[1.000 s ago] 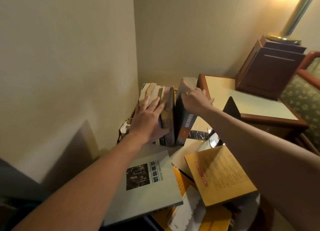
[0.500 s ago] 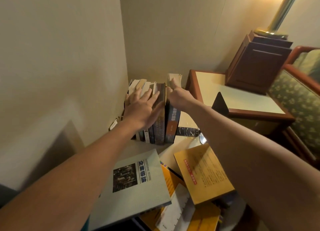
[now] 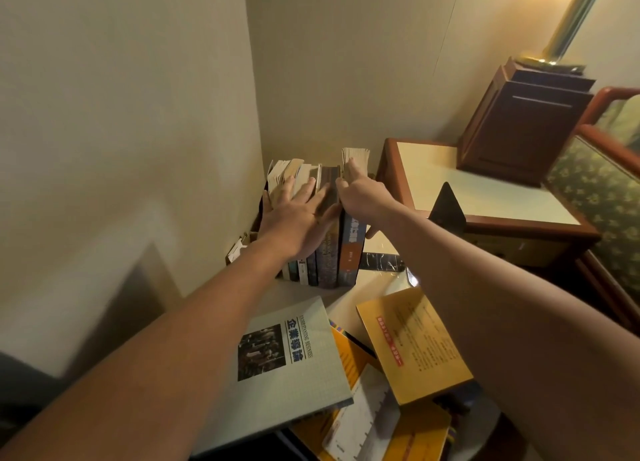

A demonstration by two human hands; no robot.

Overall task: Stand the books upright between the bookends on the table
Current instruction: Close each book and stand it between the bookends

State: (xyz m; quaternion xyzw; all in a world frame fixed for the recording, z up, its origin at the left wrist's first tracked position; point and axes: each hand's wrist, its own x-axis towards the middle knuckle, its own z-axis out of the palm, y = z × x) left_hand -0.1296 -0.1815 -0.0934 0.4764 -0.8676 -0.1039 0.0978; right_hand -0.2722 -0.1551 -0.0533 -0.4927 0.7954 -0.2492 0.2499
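A row of upright books stands in the corner by the wall. My left hand lies flat on their tops, fingers straight. My right hand grips the rightmost book, blue with an orange-brown spine, thumb on its right side, holding it against the row. A black bookend stands apart to the right; its flat base lies on the table. A left bookend is hidden behind the books.
Loose books lie flat on the round table in front: a grey one, a yellow one and others beneath. A wooden side table with a dark box and lamp pole stands right. An upholstered chair is far right.
The blue book leaned out from the row a second ago; my right hand has pushed it upright against the others. My left hand stayed on the tops of the row.
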